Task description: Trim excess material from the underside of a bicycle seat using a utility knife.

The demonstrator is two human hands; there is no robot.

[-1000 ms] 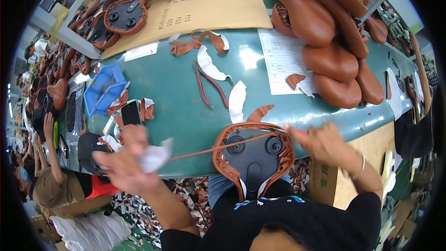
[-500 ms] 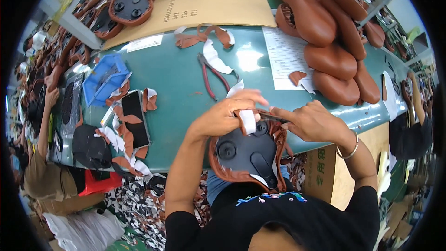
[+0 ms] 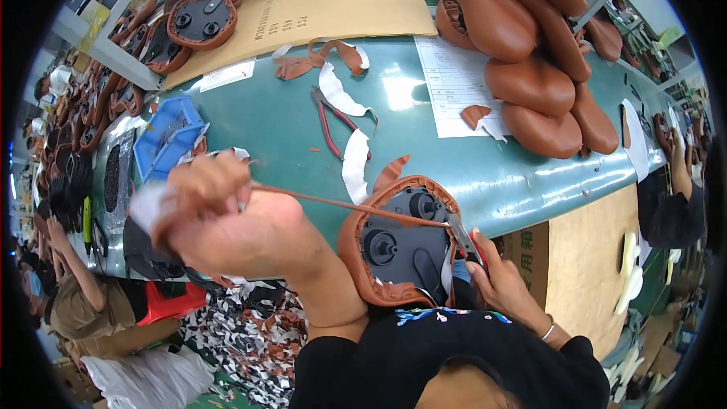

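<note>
A brown bicycle saddle (image 3: 351,246) rests at the table's front edge against my body, its black plastic underside facing up. Its brown cover is wrapped over the rim. Off to the left, my left hand (image 3: 219,212), blurred by motion, is closed on one end of a thin brown trim strip (image 3: 326,201). The strip runs taut across the saddle to its right rim. There, my right hand (image 3: 500,276) grips red-handled scissors (image 3: 460,237), their metal blades at the strip's end. Part of the handles is hidden by my fingers.
Red-handled pliers (image 3: 328,123) lie beyond the saddle, beside white and brown scraps (image 3: 354,163). A blue bin (image 3: 168,132) stands left. Finished brown saddles (image 3: 541,132) are piled at the right on a paper sheet (image 3: 447,98). A cardboard sheet (image 3: 333,7) lies at the back.
My left hand has swung left from the saddle, drawing the strip out taut. My right hand has moved down to the right rim, where the scissors now show. The saddle has shifted slightly.
</note>
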